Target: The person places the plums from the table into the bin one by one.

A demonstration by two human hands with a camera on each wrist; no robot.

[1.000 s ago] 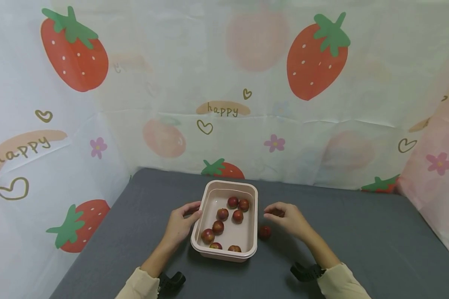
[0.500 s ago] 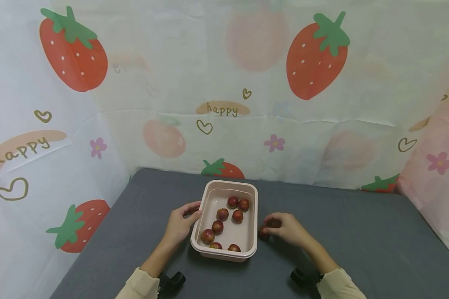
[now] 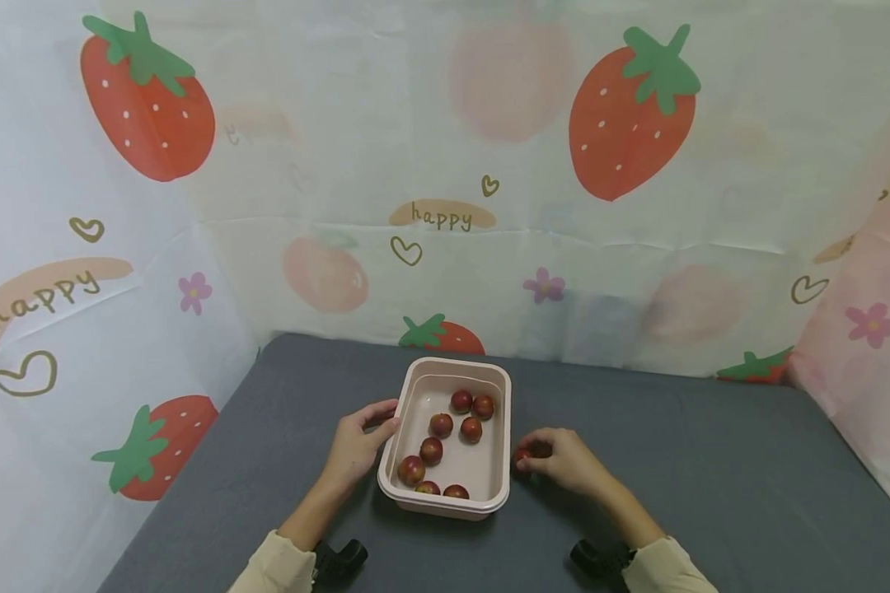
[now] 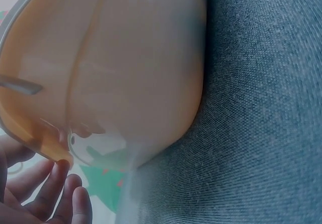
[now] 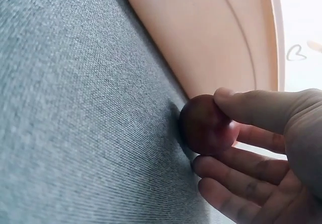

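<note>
A pale pink plastic box [image 3: 498, 469] stands on the table with several dark red plums [image 3: 441, 425] inside. Against its left rim rests my left hand [image 3: 356, 445], touching with relaxed fingertips; the left wrist view shows the fingers [image 4: 45, 194] at the rim's corner, outside the wall. My right hand [image 3: 564, 461] pinches a single plum [image 5: 206, 126] beside the box's right wall. In the right wrist view, the thumb lies on one side of that plum and fingers on the other, and the plum is very near or on the cloth. From the head view the hand partly hides it.
Dark grey cloth [image 3: 712, 478] covers the table. A white curtain [image 3: 445, 280] printed with strawberries, hearts and flowers hangs at the back and both sides. Black wrist straps [image 3: 341, 560] sit at the sleeve cuffs.
My right hand has come down and left onto the plum beside the box and now pinches it. One plum at the box's near end has shifted slightly left. The left hand stays put.
</note>
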